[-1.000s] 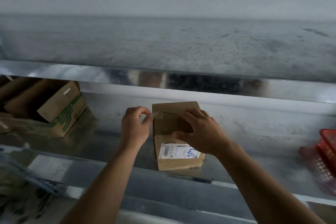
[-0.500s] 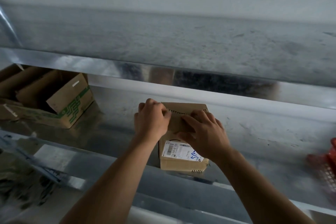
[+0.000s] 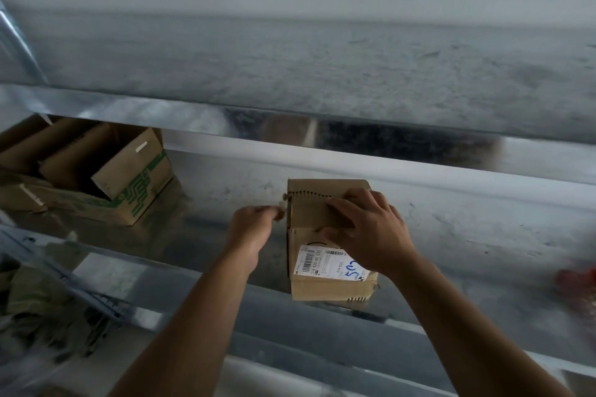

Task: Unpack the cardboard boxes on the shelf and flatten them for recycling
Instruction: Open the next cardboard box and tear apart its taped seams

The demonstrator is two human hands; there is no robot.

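The step in hand is the opening of the small box [image 3: 311, 216], which stands in the middle of the frame on the metal shelf [image 3: 467, 235], close to its front edge, with a white label [image 3: 325, 263] on the side facing the camera. The left hand [image 3: 251, 226] is just left of the box, with its fingers curled together, and it pinches the loose end of the tear strip [image 3: 283, 203] that runs across the top of the box. The right hand [image 3: 371, 235] lies on the top of the box with the fingers spread and quite flat. It presses the box down and grips nothing. Its thumb rests at the front edge of the top.

I judge that the unpacking of this box is only at its start: the flaps are not lifted and the contents are not seen. The next move calls for a steady pull of the strip along its toothed line, while the right hand keeps the box from sliding.

Compared with half a second ago, the left hand has gone from the upper left corner of the box to the free space beside it, and a short piece of strip now comes away with it. The right hand has not changed its place.

In the upper left of the frame stands a bigger open box [image 3: 129, 184] with green print.
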